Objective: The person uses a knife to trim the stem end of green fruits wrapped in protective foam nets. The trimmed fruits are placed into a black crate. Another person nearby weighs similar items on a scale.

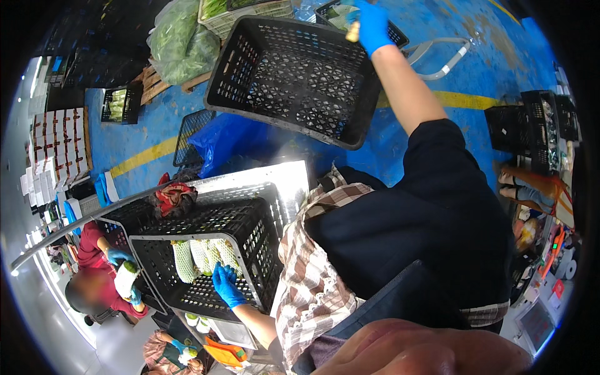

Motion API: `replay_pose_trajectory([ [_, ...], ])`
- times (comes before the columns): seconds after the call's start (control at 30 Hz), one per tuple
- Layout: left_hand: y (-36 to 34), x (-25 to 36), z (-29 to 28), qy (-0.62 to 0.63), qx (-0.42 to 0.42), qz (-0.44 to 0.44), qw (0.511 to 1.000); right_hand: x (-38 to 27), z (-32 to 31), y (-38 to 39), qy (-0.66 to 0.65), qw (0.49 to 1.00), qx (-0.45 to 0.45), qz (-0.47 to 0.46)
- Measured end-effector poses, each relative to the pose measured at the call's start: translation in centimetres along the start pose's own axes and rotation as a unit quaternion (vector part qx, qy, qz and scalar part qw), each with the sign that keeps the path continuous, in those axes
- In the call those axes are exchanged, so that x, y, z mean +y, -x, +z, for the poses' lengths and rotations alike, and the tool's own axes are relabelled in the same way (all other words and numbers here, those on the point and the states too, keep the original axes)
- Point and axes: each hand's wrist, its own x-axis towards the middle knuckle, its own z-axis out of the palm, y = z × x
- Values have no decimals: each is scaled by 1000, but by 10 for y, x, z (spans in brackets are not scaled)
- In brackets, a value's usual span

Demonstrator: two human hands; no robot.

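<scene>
My left hand [229, 286], in a blue glove, reaches over the rim of a black plastic crate [187, 237] with its fingers apart. Its fingertips are at the ends of green, gourd-like vegetables in white foam nets [203, 256], several of which lie side by side in this crate. My right hand [374, 30], also gloved in blue, is stretched far out at the upper right, beyond a large black crate [294, 125]. A small tan piece [353, 32] shows at its fingers; its kind is unclear. Behind that hand is a smaller black crate [400, 37] with pale green contents.
A co-worker's gloved hands [119, 255] hold a netted vegetable at left; another person [164, 353] works below. Bagged greens [181, 44] stand on a pallet at upper left. A blue plastic sheet [228, 137] and a curved pale bar [447, 65] are on the blue floor.
</scene>
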Motion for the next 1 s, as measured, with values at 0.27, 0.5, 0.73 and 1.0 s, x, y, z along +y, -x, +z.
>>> replay_pose_trajectory([
  [0.27,1,13,9,-18,-32,-11,999,-13,106,157,61,946,-319,-16],
  [0.5,4,19,23,-4,-39,15,999,5,146,230,2,906,-413,89],
  [0.73,4,18,34,-40,-65,10,997,-21,202,319,-13,795,-585,159],
  [1.0,17,23,58,-170,-196,19,966,-32,265,476,-2,520,-816,253],
])
